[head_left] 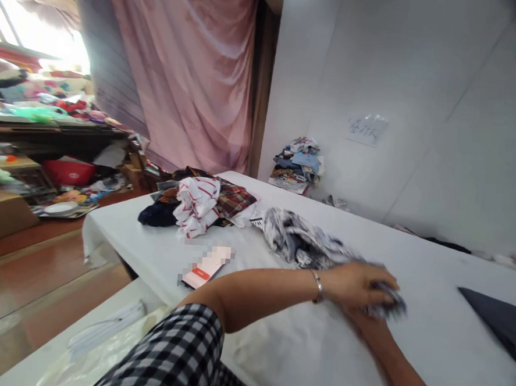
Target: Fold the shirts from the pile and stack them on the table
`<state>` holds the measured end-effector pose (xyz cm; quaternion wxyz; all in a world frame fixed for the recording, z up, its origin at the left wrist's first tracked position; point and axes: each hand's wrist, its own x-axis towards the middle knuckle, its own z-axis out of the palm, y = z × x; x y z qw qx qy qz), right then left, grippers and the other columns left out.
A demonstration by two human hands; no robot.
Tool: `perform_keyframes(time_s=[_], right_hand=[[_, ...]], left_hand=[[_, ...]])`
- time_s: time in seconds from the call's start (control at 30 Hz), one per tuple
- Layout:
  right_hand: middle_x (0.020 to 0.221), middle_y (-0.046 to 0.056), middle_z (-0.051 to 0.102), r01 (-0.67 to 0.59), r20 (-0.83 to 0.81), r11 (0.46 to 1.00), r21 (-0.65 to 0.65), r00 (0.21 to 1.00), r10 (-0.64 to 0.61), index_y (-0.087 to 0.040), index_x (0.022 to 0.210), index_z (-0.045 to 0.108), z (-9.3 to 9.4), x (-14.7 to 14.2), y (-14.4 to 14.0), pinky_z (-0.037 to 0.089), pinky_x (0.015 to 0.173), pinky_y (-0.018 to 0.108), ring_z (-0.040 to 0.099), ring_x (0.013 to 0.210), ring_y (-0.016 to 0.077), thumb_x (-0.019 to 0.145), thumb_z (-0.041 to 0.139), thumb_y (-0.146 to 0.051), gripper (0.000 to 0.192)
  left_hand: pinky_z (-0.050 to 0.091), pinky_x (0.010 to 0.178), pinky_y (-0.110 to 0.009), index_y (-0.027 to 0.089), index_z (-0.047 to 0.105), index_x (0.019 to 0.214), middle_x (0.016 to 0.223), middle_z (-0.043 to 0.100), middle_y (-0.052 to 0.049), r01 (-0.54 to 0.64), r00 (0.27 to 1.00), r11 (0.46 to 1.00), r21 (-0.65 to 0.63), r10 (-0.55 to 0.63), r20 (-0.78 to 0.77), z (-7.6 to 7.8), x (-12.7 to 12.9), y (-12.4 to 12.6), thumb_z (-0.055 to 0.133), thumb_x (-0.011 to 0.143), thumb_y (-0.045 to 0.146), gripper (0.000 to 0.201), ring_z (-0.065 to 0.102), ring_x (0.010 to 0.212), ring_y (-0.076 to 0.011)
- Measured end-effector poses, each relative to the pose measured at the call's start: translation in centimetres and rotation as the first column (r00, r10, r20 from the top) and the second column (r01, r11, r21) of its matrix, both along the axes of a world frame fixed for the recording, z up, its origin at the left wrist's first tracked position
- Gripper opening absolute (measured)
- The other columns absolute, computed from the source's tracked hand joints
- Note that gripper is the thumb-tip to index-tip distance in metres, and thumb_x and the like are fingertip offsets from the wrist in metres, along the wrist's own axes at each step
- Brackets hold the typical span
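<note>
A grey-and-white patterned garment (pixel 298 242) lies crumpled on the white table (pixel 428 343). My left hand (pixel 357 283), with a bracelet on the wrist, reaches across from the left and grips the garment's near end. My right hand (pixel 366 323) comes up from below and is mostly hidden under the left hand and the cloth, so its fingers cannot be seen. My left sleeve is black-and-white check.
A heap of clothes (pixel 196 204) lies at the table's far left end, a phone (pixel 205 268) near it. A folded stack (pixel 298 163) sits against the white wall. A dark cloth (pixel 499 321) lies at the right. Cluttered shelves stand left.
</note>
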<state>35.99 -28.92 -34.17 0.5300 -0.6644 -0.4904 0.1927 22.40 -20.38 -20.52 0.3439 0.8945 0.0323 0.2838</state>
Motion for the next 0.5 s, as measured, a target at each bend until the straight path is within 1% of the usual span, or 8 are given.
perform_keyframes(time_s=[0.07, 0.1, 0.13, 0.2, 0.27, 0.37, 0.43, 0.5], right_hand=[[0.109, 0.005, 0.07, 0.007, -0.049, 0.999, -0.038, 0.999, -0.009, -0.03, 0.117, 0.069, 1.2, 0.8, -0.5, 0.055, 0.099, 0.038, 0.058, 0.123, 0.0291, 0.068, 0.07, -0.038, 0.049], [0.107, 0.005, 0.07, -0.005, -0.099, 0.998, -0.056, 0.995, -0.001, -0.029, 0.108, 0.072, 1.7, 1.2, -0.7, 0.053, 0.101, 0.038, 0.056, 0.125, 0.0295, 0.068, 0.071, -0.037, 0.041], [0.107, 0.004, 0.071, -0.018, -0.159, 0.998, -0.067, 0.987, 0.007, -0.03, 0.103, 0.072, 2.1, 1.5, -0.8, 0.053, 0.101, 0.04, 0.055, 0.126, 0.03, 0.068, 0.07, -0.036, 0.035], [0.107, 0.003, 0.072, -0.035, -0.263, 0.997, -0.072, 0.965, 0.015, -0.032, 0.1, 0.071, 2.5, 2.0, -0.8, 0.054, 0.098, 0.044, 0.058, 0.123, 0.0307, 0.071, 0.066, -0.041, 0.03], [0.106, 0.003, 0.073, -0.036, -0.399, 0.999, -0.038, 0.917, 0.018, -0.033, 0.104, 0.069, 2.4, 2.2, -0.4, 0.055, 0.095, 0.047, 0.062, 0.117, 0.0309, 0.074, 0.061, -0.046, 0.034], [0.104, 0.004, 0.075, -0.025, -0.673, 0.998, 0.056, 0.737, 0.056, -0.029, 0.105, 0.067, 1.9, 2.5, 0.3, 0.055, 0.097, 0.046, 0.064, 0.114, 0.0298, 0.071, 0.062, -0.044, 0.038], [0.099, 0.004, 0.076, -0.02, -0.765, 0.995, 0.093, 0.638, 0.084, -0.027, 0.103, 0.067, 1.7, 3.0, 0.5, 0.054, 0.098, 0.045, 0.064, 0.114, 0.0284, 0.069, 0.065, -0.038, 0.036], [0.095, 0.004, 0.076, -0.032, -0.795, 0.994, 0.108, 0.597, 0.106, -0.026, 0.101, 0.067, 1.7, 3.9, 0.4, 0.054, 0.098, 0.045, 0.065, 0.112, 0.0278, 0.069, 0.064, -0.038, 0.034]], left_hand=[[0.046, 0.108, -0.027, 0.04, 0.064, 0.122, 0.136, 0.062, 0.003, 0.221, 0.975, 0.975, 0.035, -0.22, -0.039, -2.0, -0.1, -3.1, 0.059, 0.083, 0.029, 0.04, 0.055, 0.129, -0.0175], [0.044, 0.11, -0.028, 0.04, 0.063, 0.125, 0.139, 0.059, 0.005, 0.216, 0.975, 0.975, 0.047, -0.213, -0.053, -2.6, -0.6, -3.8, 0.056, 0.086, 0.031, 0.041, 0.052, 0.132, -0.0164], [0.044, 0.11, -0.029, 0.041, 0.061, 0.127, 0.141, 0.057, 0.006, 0.154, 0.986, 0.986, 0.062, -0.149, -0.073, -3.0, -1.2, -3.9, 0.052, 0.089, 0.032, 0.04, 0.051, 0.132, -0.0153], [0.045, 0.11, -0.031, 0.038, 0.061, 0.128, 0.14, 0.059, 0.005, -0.077, 0.988, 0.99, 0.121, 0.093, -0.125, -3.3, -2.8, -2.6, 0.046, 0.093, 0.032, 0.038, 0.052, 0.131, -0.0147], [0.042, 0.113, -0.034, 0.033, 0.062, 0.126, 0.14, 0.059, 0.001, -0.321, 0.913, 0.922, 0.216, 0.362, -0.188, -3.6, -4.3, 0.0, 0.048, 0.093, 0.031, 0.037, 0.05, 0.132, -0.0176], [0.033, 0.116, -0.044, 0.021, 0.057, 0.133, 0.147, 0.051, -0.011, -0.544, 0.742, 0.794, 0.271, 0.606, -0.285, -4.6, -6.4, 4.2, 0.058, 0.085, 0.025, 0.048, 0.042, 0.139, -0.0261], [0.037, 0.112, -0.046, 0.021, 0.06, 0.126, 0.139, 0.058, -0.013, -0.627, 0.63, 0.725, 0.285, 0.687, -0.362, -5.6, -7.5, 6.3, 0.068, 0.076, 0.024, 0.051, 0.047, 0.133, -0.0301], [0.044, 0.102, -0.043, 0.02, 0.068, 0.106, 0.119, 0.069, -0.012, -0.671, 0.573, 0.692, 0.268, 0.713, -0.405, -6.3, -8.2, 7.7, 0.068, 0.074, 0.022, 0.032, 0.059, 0.119, -0.0303]])
